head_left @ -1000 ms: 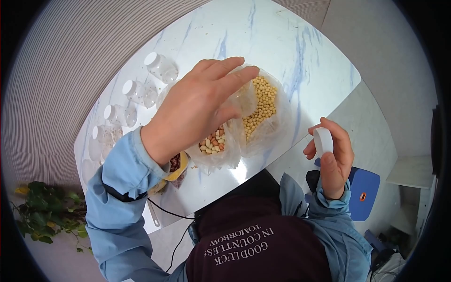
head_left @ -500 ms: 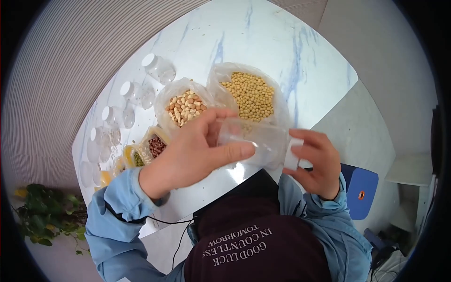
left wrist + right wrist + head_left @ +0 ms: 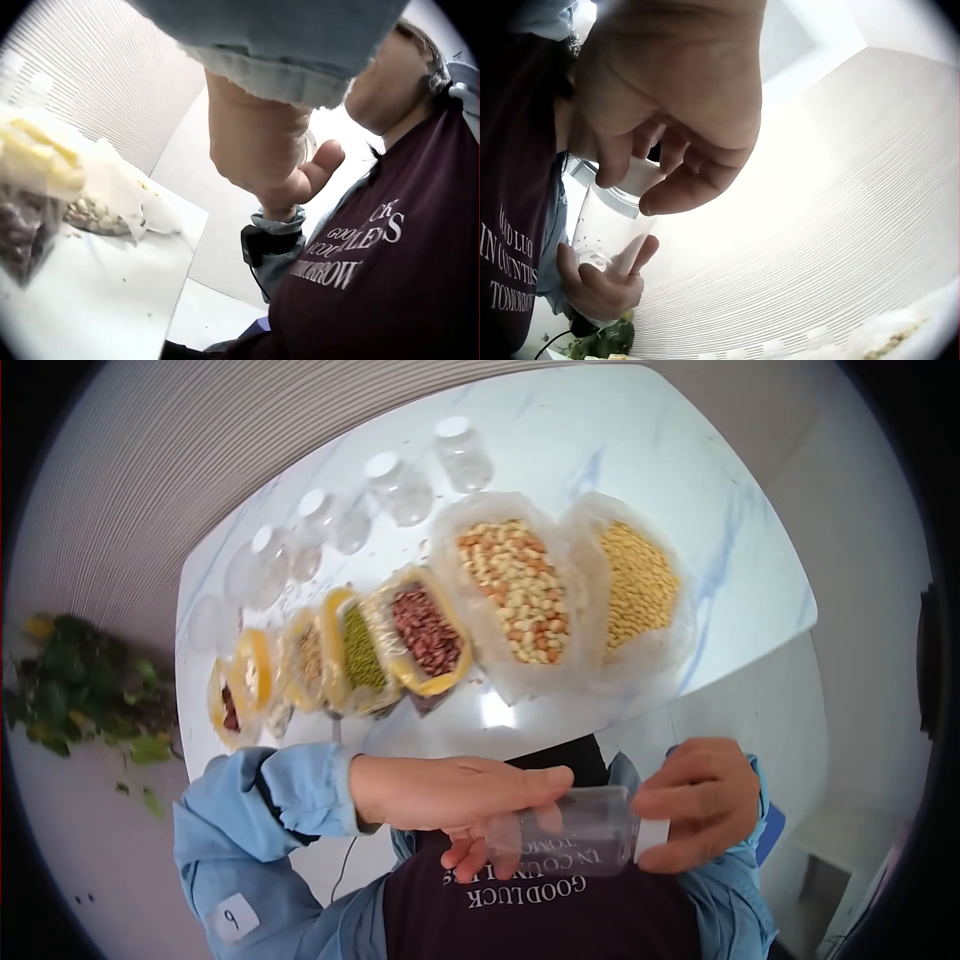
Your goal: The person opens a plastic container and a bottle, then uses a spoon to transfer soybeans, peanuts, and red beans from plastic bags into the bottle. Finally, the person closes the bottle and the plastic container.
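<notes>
Nearest, before the maroon printed shirt (image 3: 540, 905), the left hand (image 3: 450, 795) grasps the clear plastic jar (image 3: 580, 830); the right hand (image 3: 705, 800) grips its white cap (image 3: 652, 838) between thumb and fingers. Dark specks, apparently, mark the jar. Beyond, on the white blue-veined desk (image 3: 745, 550), clear plastic bags (image 3: 490, 670) contain peanuts, yellow beans and other beans; farther back stand clear white-capped jars (image 3: 402, 495).
</notes>
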{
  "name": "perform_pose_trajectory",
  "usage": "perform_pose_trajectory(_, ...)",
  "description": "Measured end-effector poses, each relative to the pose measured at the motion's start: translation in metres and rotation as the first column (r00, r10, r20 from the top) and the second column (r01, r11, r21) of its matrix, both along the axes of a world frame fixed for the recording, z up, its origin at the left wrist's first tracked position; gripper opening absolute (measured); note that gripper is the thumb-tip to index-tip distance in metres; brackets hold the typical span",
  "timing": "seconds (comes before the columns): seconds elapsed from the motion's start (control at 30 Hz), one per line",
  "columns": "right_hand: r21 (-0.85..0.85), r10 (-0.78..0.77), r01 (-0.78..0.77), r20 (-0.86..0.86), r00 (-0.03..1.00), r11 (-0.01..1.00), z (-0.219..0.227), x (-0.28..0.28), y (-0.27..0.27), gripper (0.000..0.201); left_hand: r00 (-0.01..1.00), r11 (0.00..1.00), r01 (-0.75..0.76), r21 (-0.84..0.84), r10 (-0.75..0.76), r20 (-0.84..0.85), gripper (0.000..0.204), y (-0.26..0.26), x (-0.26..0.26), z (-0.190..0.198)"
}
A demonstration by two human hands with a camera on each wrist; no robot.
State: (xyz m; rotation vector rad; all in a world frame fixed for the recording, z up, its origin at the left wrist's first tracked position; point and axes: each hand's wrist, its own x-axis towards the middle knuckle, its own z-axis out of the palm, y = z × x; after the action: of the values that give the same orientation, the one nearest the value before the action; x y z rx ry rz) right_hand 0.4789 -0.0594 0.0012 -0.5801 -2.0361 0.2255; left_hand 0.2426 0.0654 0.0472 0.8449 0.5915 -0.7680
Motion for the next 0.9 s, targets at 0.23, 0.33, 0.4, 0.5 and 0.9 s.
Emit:
perform_pose_trajectory(0.23,-0.028,0.098,-0.099,-0.014,0.995,0.995,0.008,-0.016,0.013,0.036,0.992,0.999,-0.029,-0.026,0.032,0.119,0.071,-0.007,-0.026,0.002)
perform_pose_trajectory(0.33,-0.039,0.078,-0.081,-0.068,0.995,0.996,0.010,-0.024,0.020,0.033,0.974,0.974,-0.202,-0.106,0.210,0.078,0.070,-0.018,-0.031,0.000)
perform_pose_trajectory(0.4,-0.032,0.068,-0.074,-0.145,0.987,0.997,0.009,-0.034,0.022,0.030,0.960,0.959,-0.247,-0.137,0.261,0.098,0.062,-0.016,-0.038,-0.004)
perform_pose_trajectory(0.5,-0.108,0.115,-0.118,-0.030,0.993,0.987,0.014,-0.031,0.025,0.023,0.924,0.947,-0.321,0.035,0.304,0.233,0.052,-0.019,-0.047,-0.007)
perform_pose_trajectory(0.9,-0.379,0.104,-0.012,0.224,0.969,0.925,0.024,-0.042,0.038,0.059,0.758,0.686,-0.610,0.397,0.359,0.545,0.062,-0.024,-0.082,-0.028)
